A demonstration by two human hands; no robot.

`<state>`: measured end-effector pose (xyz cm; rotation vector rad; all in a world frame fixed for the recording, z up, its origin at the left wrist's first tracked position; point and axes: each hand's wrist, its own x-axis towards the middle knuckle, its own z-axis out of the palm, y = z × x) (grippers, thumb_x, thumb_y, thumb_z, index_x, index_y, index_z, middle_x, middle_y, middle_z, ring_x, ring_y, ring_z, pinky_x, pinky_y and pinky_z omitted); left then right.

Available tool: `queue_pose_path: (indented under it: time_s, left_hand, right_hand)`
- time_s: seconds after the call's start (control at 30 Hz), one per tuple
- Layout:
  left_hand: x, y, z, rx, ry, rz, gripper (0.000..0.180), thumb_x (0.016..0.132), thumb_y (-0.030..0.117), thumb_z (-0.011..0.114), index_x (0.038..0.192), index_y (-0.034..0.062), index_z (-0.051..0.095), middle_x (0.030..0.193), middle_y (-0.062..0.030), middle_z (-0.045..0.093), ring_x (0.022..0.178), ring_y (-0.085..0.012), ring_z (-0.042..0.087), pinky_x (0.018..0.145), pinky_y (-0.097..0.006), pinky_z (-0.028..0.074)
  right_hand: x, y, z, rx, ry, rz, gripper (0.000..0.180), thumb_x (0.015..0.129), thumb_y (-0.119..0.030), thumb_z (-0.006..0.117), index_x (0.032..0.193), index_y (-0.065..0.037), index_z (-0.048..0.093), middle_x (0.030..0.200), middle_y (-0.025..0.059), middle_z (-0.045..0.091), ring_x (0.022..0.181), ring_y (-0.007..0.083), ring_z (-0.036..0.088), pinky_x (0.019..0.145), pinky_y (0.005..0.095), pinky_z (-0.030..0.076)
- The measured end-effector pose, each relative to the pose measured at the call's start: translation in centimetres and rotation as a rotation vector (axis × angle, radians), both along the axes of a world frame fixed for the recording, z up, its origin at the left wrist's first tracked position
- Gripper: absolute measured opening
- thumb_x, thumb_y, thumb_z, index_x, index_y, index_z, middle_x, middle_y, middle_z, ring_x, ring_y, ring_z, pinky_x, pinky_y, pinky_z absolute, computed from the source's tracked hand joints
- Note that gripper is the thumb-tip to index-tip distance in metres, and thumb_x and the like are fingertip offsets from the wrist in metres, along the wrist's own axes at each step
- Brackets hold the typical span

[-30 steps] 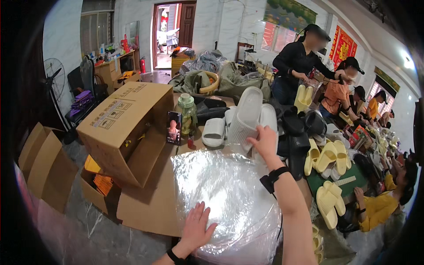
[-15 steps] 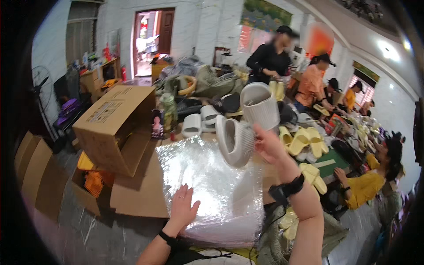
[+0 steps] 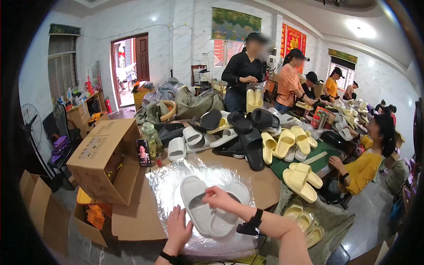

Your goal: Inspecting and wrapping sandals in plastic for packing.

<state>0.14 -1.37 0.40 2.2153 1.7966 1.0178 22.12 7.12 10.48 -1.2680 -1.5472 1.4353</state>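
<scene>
A pair of light grey slide sandals lies on a stack of shiny clear plastic bags in front of me. My right hand reaches across the pair, its fingers bent and drawn together at the strap of the left slide; part of the grip is hidden. My left hand rests flat on the plastic beside the left slide, fingers stretched out and holding nothing. Both wrists wear black bands.
An open cardboard box stands at the left, with a phone and a glass jar beside it. Black slides and yellow slides pile up beyond. Several co-workers work at the right; one in yellow sits closest.
The grey slides have come down from the air onto the plastic, right hand with them. My left hand stays on the plastic. The whole view has shifted.
</scene>
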Motion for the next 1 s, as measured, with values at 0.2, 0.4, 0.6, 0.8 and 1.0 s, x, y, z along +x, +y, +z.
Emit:
queue_pose_path:
  time_s: [0.2, 0.4, 0.6, 0.8, 1.0]
  left_hand:
    - [-0.4, 0.2, -0.5, -0.015, 0.013, -0.011, 0.062, 0.085, 0.028, 0.066, 0.136, -0.0022, 0.050, 0.150, -0.0300, 0.038, 0.141, -0.0462, 0.033, 0.117, -0.055, 0.024]
    - [-0.2, 0.4, 0.0, -0.004, 0.021, -0.010, 0.062, 0.084, 0.027, 0.067, 0.136, -0.0023, 0.050, 0.149, -0.0292, 0.040, 0.140, -0.0455, 0.035, 0.116, -0.056, 0.025]
    - [-0.3, 0.6, -0.8, 0.020, 0.022, -0.002, 0.059, 0.084, 0.029, 0.066, 0.133, -0.0023, 0.054, 0.149, -0.0281, 0.041, 0.139, -0.0446, 0.037, 0.116, -0.055, 0.027]
    - [-0.2, 0.4, -0.8, 0.029, 0.023, -0.001, 0.060, 0.085, 0.031, 0.065, 0.134, -0.0019, 0.053, 0.149, -0.0271, 0.042, 0.139, -0.0441, 0.037, 0.116, -0.055, 0.026]
    - [-0.2, 0.6, -0.9, 0.023, 0.021, 0.003, 0.062, 0.084, 0.031, 0.066, 0.135, -0.0027, 0.052, 0.148, -0.0279, 0.043, 0.139, -0.0443, 0.037, 0.115, -0.055, 0.026]
  right_hand:
    - [1.0, -2.8, -0.9, 0.630, -0.672, -0.009, 0.049, 0.089, -0.045, 0.069, 0.087, 0.003, 0.063, 0.081, 0.0198, 0.068, 0.073, 0.0351, 0.069, 0.066, 0.0438, 0.055]
    - [0.3, -3.1, -1.9, 0.648, -0.851, -0.254, 0.057, 0.089, -0.054, 0.065, 0.090, 0.003, 0.059, 0.081, 0.0210, 0.067, 0.075, 0.0363, 0.069, 0.066, 0.0450, 0.055]
    - [1.0, -3.0, -4.4, 0.647, -0.825, -0.375, 0.061, 0.085, -0.057, 0.068, 0.093, 0.003, 0.056, 0.079, 0.0211, 0.067, 0.073, 0.0363, 0.069, 0.064, 0.0460, 0.054]
    - [2.0, -3.2, -3.9, 0.571, -0.795, -0.425, 0.057, 0.084, -0.053, 0.071, 0.092, 0.001, 0.056, 0.081, 0.0223, 0.067, 0.076, 0.0385, 0.068, 0.066, 0.0483, 0.054]
    - [2.5, -1.6, -3.9, 0.583, -0.728, -0.269, 0.029, 0.084, -0.026, 0.064, 0.098, -0.001, 0.056, 0.087, 0.0217, 0.068, 0.083, 0.0429, 0.066, 0.076, 0.0507, 0.053]
